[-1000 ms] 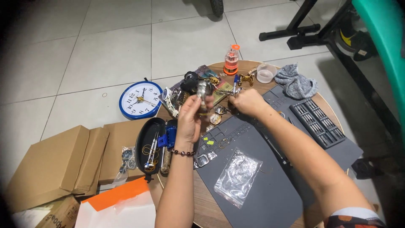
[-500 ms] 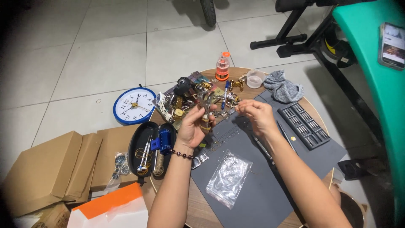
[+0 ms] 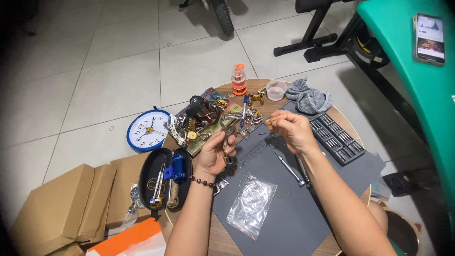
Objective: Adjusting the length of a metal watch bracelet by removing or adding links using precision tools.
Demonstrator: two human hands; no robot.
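Left hand [image 3: 214, 154] clamped on silvery metal wristwatch with link band [image 3: 228, 127], above dark grey rubber work mat [image 3: 303, 208] on round wooden table [image 3: 227, 239]. Right hand [image 3: 290, 129] fingertips pinched together, contents too small to tell.

Left hand [image 3: 215, 154] grips a metal watch band [image 3: 228, 128] over the round desk [image 3: 227, 237]; right hand [image 3: 290, 129], at three o'clock, pinches something too small to tell.

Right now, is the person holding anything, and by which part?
The left hand grips a small metal piece by its lower end. The right hand pinches something too small to identify.
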